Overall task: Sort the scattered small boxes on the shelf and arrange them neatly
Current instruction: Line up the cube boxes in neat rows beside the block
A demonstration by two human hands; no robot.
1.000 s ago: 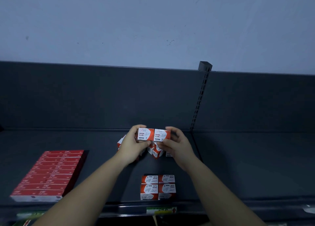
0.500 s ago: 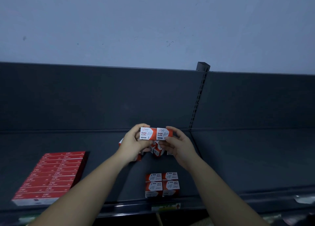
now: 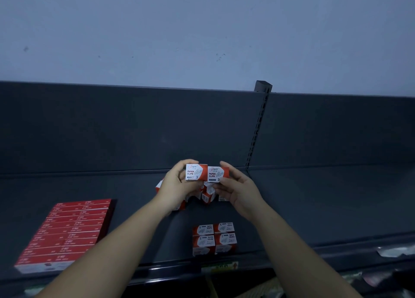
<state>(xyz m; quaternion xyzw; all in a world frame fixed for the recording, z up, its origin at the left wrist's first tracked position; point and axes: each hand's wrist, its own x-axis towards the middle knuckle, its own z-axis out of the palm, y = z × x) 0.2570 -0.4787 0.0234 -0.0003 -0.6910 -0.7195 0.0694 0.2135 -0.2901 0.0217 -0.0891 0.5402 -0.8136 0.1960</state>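
Your left hand (image 3: 177, 185) holds the left box (image 3: 196, 172) and your right hand (image 3: 240, 190) the right box (image 3: 217, 174), side by side and touching, raised above the middle of the shelf (image 3: 314, 207). Beneath them lies a loose heap of boxes (image 3: 207, 195), toward the back panel (image 3: 112, 129). Before the heap, near the front edge, sits a block of four boxes (image 3: 214, 238), two by two. Flat packs (image 3: 67, 232) lie well to the left. A slotted upright (image 3: 258, 129) stands behind, right of your hands.

Both forearms were bare along their whole visible length (one from 7 o'clock, the other from 5 o'clock). The left hand (image 3: 177, 185) and right hand (image 3: 241, 191) were bare as well.
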